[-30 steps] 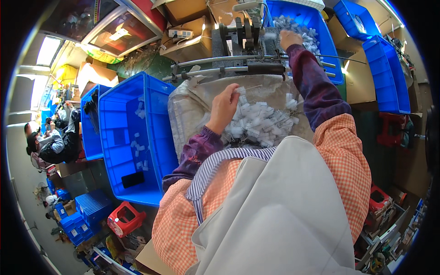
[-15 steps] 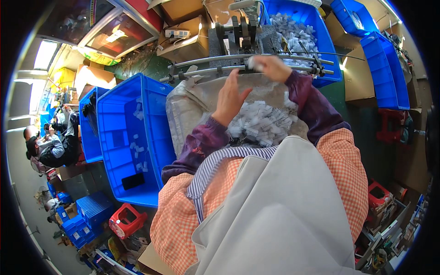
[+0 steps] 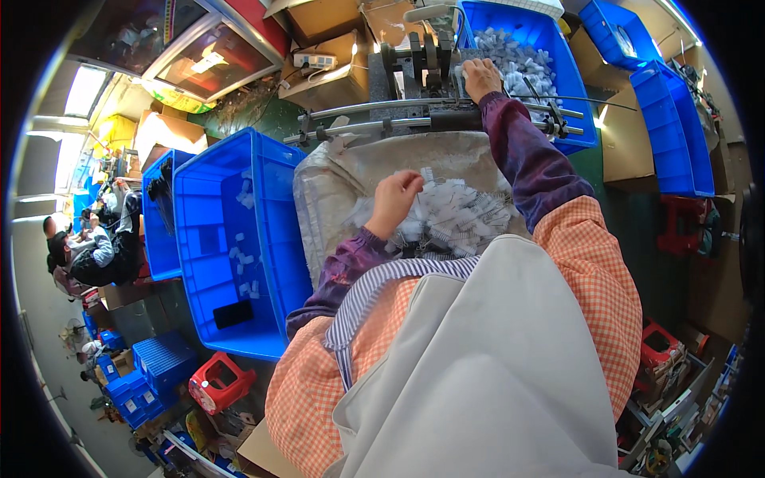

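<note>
My left hand (image 3: 392,202) is closed in a pinch above the near pile of translucent white ribbed plastic pieces (image 3: 466,217). One small ribbed plastic piece (image 3: 427,173) shows right at its fingertips. The pile lies on a grey-beige cloth sack (image 3: 323,187) in front of me. Reaching farther, my right hand (image 3: 481,79) has its fingers curled down at the right side of a dark metal machine (image 3: 418,64). What those fingers grip is hidden. Just beyond this hand is a blue bin (image 3: 570,88) holding many similar pale pieces (image 3: 518,64).
Two chrome rods (image 3: 382,125) cross between me and the machine. On the left stands a large blue crate (image 3: 267,239) with a few white pieces and a dark flat object (image 3: 233,315). Cardboard boxes (image 3: 331,76) and a red stool (image 3: 217,384) are around. A person sits at far left.
My right hand has gone from above the rods forward to the machine's right side. My left hand has dropped to the pile, its fingers going from spread to pinched.
</note>
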Available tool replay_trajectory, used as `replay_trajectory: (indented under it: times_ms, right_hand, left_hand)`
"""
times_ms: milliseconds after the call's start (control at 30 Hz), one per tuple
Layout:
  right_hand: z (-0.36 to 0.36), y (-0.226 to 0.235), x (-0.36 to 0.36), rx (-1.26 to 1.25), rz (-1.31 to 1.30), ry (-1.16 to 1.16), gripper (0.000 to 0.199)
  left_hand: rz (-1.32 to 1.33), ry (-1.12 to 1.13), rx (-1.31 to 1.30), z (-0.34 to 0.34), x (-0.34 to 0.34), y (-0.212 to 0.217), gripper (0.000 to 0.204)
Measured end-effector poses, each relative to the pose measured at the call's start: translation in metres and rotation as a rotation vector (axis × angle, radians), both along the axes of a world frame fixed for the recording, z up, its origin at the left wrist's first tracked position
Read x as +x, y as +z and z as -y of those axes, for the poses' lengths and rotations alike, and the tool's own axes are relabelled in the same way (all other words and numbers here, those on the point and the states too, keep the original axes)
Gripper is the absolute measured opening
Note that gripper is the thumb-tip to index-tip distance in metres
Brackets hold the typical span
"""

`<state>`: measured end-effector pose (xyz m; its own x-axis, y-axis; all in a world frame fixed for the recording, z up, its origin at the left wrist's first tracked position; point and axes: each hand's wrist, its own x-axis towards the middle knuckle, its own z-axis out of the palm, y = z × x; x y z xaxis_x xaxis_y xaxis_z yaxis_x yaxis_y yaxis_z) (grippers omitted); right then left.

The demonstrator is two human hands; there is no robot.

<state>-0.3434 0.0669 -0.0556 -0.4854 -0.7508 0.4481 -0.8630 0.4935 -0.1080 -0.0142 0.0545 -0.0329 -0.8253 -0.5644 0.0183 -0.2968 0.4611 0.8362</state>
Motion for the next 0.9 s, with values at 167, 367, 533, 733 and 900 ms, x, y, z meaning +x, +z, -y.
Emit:
replay_trajectory:
  times_ms: [167,367,533,733,900]
  right_hand:
    - [0.002,-0.004,-0.002,-0.020,0.010,0.013,0.011]
    - [0.005,-0.004,-0.002,0.039,0.000,-0.020,0.013]
    - [0.001,-0.001,-0.002,-0.040,0.088,0.025,0.011]
    - [0.002,-0.003,-0.001,0.034,-0.027,-0.042,0.013]
    - [0.005,-0.004,-0.003,-0.005,-0.004,-0.002,0.013]
  left_hand:
    - [-0.238,0.140,0.351,0.014,-0.005,0.022,0.020]
    - [-0.067,0.080,-0.056,0.000,0.002,0.002,0.035]
    - [0.006,0.069,-0.438,-0.015,0.015,-0.003,0.051]
    - [0.200,0.015,-0.302,-0.021,0.029,-0.001,0.036]
    - [0.072,0.051,-0.193,-0.018,0.028,-0.003,0.027]
